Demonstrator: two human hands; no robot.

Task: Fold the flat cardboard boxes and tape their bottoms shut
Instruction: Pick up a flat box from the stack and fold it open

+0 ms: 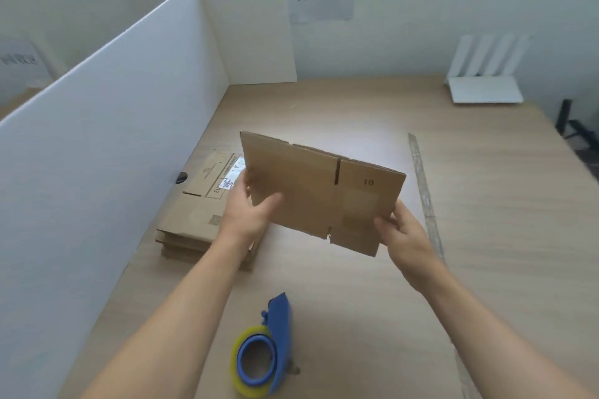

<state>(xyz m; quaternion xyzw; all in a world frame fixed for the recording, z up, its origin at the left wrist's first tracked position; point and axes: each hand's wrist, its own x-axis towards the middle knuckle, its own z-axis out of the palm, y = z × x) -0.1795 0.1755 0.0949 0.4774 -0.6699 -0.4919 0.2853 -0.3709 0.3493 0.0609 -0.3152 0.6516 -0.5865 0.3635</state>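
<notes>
The flat cardboard box point(311, 191) was plain tan, with a dark "10" printed on it. The tape dispenser point(280, 327) was bright blue, its roll of tape point(236, 366) yellowish. The table point(502, 204) was pale wood grain, and the divider point(113, 146) white.

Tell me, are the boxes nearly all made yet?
Not nearly. No finished box shows on the table. In hand: the left hand and right hand hold one flat box, not yet opened, above the table. Left to do: open it, fold and tape its bottom with the tape dispenser lying in front, then do the stack of flat boxes on the left.
</notes>
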